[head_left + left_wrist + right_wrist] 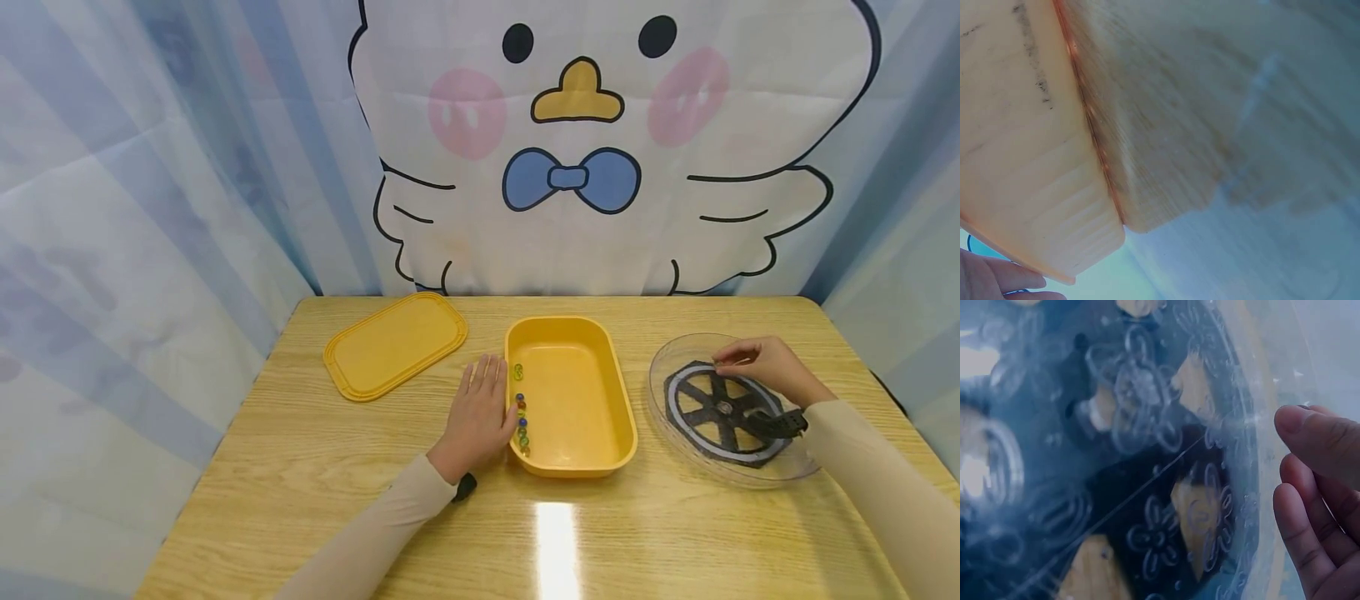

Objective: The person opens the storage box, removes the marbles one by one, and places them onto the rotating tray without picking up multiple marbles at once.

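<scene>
My left hand [476, 412] lies with straight fingers along the left rim of a yellow plastic bin [573, 400], the thumb over its edge. Inside, several coloured glass marbles [522, 422] line up against the left wall. In the left wrist view the bin's outer side [1029, 144] fills the left part, fingertips below it. Over a clear round dish [675, 337] my right hand [765, 365] hovers, thumb and fingers bent close together. A black spoked wheel [697, 414] shows in the dish's area. I cannot tell whether anything small is between the right fingertips.
A flat yellow lid [397, 343] lies at the back left of the wooden table [300, 467]. Raised flower shapes [1157, 537] mark the clear dish in the right wrist view. A curtain with a cartoon bird [573, 242] hangs behind the table's far edge.
</scene>
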Demonstrator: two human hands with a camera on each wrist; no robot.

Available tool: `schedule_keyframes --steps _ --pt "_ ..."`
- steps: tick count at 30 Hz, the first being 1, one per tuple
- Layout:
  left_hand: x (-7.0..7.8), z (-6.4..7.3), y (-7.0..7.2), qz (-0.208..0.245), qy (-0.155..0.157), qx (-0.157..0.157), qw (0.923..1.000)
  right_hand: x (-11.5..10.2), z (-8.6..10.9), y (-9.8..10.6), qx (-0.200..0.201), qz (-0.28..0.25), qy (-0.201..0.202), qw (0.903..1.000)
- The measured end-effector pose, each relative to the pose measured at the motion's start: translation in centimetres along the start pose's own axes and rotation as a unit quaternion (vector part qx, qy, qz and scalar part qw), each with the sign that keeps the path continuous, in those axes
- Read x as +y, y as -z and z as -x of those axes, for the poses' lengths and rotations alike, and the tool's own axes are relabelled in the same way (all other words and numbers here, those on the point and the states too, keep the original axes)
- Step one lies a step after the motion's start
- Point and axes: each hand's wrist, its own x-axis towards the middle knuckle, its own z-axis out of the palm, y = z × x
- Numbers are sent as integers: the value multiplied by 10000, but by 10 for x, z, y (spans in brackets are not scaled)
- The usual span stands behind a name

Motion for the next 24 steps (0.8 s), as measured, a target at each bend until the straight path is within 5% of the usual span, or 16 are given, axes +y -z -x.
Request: schedule_keyframes --steps 24 --pt "-1 0 1 94 -10 -102 9999 8 2 -5 -270 -228 -44 9994"
